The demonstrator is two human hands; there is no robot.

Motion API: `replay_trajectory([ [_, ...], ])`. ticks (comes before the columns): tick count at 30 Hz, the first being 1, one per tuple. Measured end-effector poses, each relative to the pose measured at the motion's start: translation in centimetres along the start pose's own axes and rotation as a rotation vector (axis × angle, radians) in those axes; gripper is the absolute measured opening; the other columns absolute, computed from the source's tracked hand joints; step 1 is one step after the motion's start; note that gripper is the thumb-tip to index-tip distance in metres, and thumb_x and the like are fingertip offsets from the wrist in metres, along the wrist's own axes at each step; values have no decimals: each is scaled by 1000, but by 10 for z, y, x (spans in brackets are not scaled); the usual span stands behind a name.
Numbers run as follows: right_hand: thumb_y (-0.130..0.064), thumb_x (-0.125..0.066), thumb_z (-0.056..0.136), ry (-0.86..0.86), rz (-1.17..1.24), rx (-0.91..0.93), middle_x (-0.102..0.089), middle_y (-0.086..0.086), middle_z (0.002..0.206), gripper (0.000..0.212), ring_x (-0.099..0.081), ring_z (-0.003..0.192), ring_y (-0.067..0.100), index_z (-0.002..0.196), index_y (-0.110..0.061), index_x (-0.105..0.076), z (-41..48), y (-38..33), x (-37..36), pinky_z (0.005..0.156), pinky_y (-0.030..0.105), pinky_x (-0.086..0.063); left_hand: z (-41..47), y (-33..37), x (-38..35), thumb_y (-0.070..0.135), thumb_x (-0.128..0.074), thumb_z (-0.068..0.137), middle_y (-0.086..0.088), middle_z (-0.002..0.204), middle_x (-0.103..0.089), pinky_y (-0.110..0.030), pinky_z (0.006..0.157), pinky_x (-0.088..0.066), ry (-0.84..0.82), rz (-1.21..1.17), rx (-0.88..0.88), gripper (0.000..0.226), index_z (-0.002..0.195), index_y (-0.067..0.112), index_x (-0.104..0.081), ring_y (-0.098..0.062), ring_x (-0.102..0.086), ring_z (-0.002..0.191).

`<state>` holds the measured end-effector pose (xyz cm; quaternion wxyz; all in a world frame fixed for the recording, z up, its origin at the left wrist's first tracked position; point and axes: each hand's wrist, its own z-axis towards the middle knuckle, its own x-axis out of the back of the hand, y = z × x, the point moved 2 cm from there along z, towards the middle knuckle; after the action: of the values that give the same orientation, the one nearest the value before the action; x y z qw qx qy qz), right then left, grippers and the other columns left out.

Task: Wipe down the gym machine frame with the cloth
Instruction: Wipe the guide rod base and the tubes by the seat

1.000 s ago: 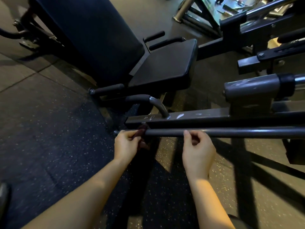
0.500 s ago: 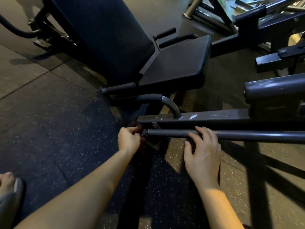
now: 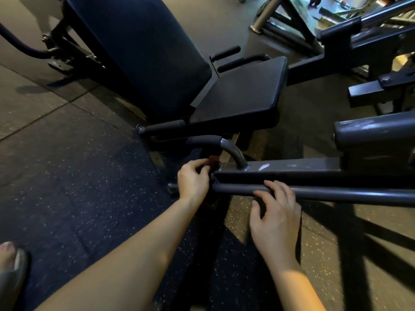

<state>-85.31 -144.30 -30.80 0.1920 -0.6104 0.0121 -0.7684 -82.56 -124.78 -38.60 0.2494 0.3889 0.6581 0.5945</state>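
Note:
A grey square frame beam (image 3: 292,168) of the gym machine runs left to right, with a round dark bar (image 3: 336,195) just below it. My left hand (image 3: 193,179) grips a small dark reddish cloth (image 3: 213,162) and holds it against the left end of the beam. Most of the cloth is hidden inside the fist. My right hand (image 3: 275,217) lies with straight fingers draped over the round bar, a little right of the left hand.
A black padded seat (image 3: 242,95) and dark backrest (image 3: 143,55) stand behind the beam, with a curved grey handle (image 3: 233,151) between. More machine frames (image 3: 370,52) crowd the right. Speckled rubber floor (image 3: 67,176) spreads left. A foot in a sandal (image 3: 11,272) shows bottom left.
My left hand with the cloth slid off the round bar's left end and up to the end of the square beam. My right hand loosened its grip; its fingers now lie over the bar.

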Motion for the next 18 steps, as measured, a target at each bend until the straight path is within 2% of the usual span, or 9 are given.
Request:
replay_trajectory([
  [4,-21,-69,91,-10,-10,2,-57,-1,141,27,-39,142,18,117,-21,-71,0,1,0,111,55,-39,-15,9,-18,16,-67,95,19,108,-68,-27,106,-45,-85,79,-264,22,111,26,-78,-2,-60,112],
  [6,-21,-69,90,-6,-5,-13,-57,-1,140,27,-39,142,18,117,-22,-71,1,-1,0,111,56,-39,-17,10,-17,17,-67,95,18,107,-68,-24,103,-44,-76,146,-326,22,112,26,-78,-4,-60,110],
  [7,-21,-69,90,-2,3,-18,-58,-1,139,26,-40,141,18,116,-22,-71,1,-2,-1,111,56,-39,-12,6,-12,18,-67,95,15,107,-71,-27,102,-47,-31,150,-282,21,111,25,-78,-7,-63,108],
  [10,-22,-68,90,4,2,-29,-58,-2,138,26,-40,140,17,116,-23,-71,2,-3,0,111,54,-40,8,-14,13,19,-67,95,2,109,-76,-32,100,-52,108,150,65,21,113,22,-78,-17,-69,108],
  [12,-23,-68,91,-10,-8,-17,-57,-2,140,26,-39,142,17,117,-24,-70,1,-2,1,112,53,-39,8,-15,15,18,-68,95,1,109,-76,-32,101,-53,100,158,97,21,113,21,-78,-16,-69,107],
  [13,-24,-67,91,-15,-10,-9,-57,-2,141,26,-38,142,17,117,-24,-70,0,-2,1,112,53,-39,2,-8,9,17,-68,94,3,109,-76,-30,101,-53,64,133,37,21,113,21,-79,-12,-69,106],
  [15,-24,-67,91,-21,-18,-3,-56,-3,142,26,-37,143,16,117,-25,-71,0,-1,2,113,53,-39,-16,10,-10,15,-68,95,11,107,-74,-18,99,-48,-46,81,-131,21,112,22,-78,0,-65,103],
  [17,-24,-67,91,-16,-16,-2,-56,-3,141,26,-38,143,16,116,-25,-71,1,-2,1,112,53,-39,-26,21,-19,14,-67,95,18,104,-70,-7,96,-40,-49,108,-258,22,112,23,-78,8,-61,99],
  [18,-24,-67,91,-12,-7,-6,-57,-3,140,26,-39,142,16,116,-25,-71,1,-3,1,112,53,-39,-22,19,-18,15,-67,95,17,104,-70,-8,96,-42,-27,131,-260,22,113,22,-78,7,-61,98],
])
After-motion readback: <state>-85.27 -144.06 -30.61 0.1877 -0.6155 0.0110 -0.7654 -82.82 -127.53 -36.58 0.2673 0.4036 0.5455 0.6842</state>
